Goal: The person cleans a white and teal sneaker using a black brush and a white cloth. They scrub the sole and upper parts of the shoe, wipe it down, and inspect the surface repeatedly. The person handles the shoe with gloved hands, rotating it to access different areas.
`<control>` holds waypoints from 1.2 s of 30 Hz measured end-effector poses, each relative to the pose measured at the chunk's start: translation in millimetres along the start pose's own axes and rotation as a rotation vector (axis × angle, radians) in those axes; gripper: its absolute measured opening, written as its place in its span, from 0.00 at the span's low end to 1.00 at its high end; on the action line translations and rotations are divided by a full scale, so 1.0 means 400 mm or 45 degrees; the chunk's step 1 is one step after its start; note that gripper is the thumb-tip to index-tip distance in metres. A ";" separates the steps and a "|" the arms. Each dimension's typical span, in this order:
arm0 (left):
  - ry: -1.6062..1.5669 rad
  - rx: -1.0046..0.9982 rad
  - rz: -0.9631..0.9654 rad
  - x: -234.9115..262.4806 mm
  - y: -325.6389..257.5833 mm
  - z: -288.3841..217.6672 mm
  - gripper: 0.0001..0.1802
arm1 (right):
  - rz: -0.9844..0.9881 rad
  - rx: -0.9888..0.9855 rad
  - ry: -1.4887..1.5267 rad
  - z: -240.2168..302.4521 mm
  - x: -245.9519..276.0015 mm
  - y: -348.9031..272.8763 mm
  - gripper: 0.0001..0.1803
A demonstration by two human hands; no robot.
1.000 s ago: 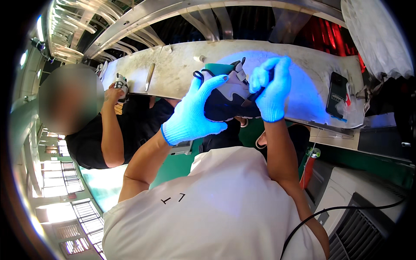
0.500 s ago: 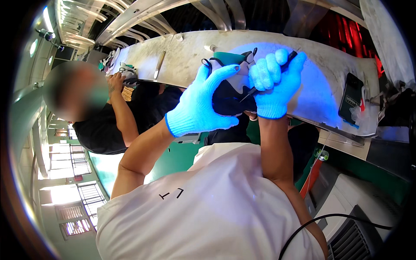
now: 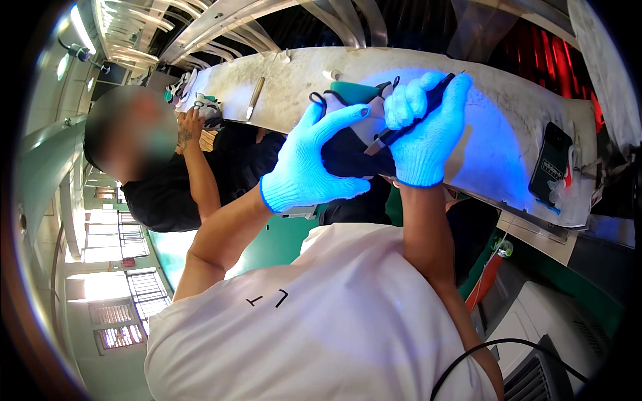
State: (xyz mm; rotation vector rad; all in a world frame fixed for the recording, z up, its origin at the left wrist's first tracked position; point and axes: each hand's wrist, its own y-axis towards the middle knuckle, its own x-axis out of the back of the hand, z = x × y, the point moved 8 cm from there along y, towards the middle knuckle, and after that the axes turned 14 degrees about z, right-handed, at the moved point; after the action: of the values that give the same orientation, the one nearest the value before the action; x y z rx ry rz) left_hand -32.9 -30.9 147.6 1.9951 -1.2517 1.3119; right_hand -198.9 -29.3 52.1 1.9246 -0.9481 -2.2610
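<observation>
A shoe (image 3: 346, 152) in black and grey, with teal lining and black pull loops, is held up over the near edge of the workbench under bluish light. My left hand (image 3: 309, 160), in a knit glove that looks blue, grips it from the left, with thumb and fingers spread around its side. In my gloved right hand (image 3: 428, 130) is a dark-handled knife (image 3: 404, 127), gripped in a fist. Its short blade points down and left, close against the shoe's surface; whether it touches cannot be told. The shoe's right side is partly hidden behind my right hand.
The long pale workbench (image 3: 301, 80) carries another knife (image 3: 255, 99) at left and a dark phone (image 3: 552, 164) with plastic scraps at right. Another person (image 3: 167, 200) sits at left handling a shoe (image 3: 208, 110). Metal racks (image 3: 348, 23) line the back; a black cable crosses lower right.
The knife in my right hand has turned, so its blade now shows broader against the shoe. My left hand keeps its grip. The whole view has shifted slightly.
</observation>
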 end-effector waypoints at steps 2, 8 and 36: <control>-0.026 -0.009 -0.024 0.000 -0.010 0.007 0.58 | -0.219 -0.013 -0.209 0.020 0.020 -0.020 0.35; -0.169 -0.019 -0.020 -0.009 -0.004 0.053 0.58 | 0.060 -0.110 -0.088 0.038 0.046 -0.037 0.34; -1.201 0.219 -0.123 -0.123 -0.079 0.271 0.55 | -0.540 -0.085 -0.710 -0.073 0.025 -0.091 0.28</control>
State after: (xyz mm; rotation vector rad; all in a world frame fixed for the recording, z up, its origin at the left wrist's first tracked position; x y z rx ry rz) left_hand 40.3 -74.6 58.6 2.8966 -1.3895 0.3893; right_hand -162.1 -16.1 25.0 1.6099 -0.4959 -3.1233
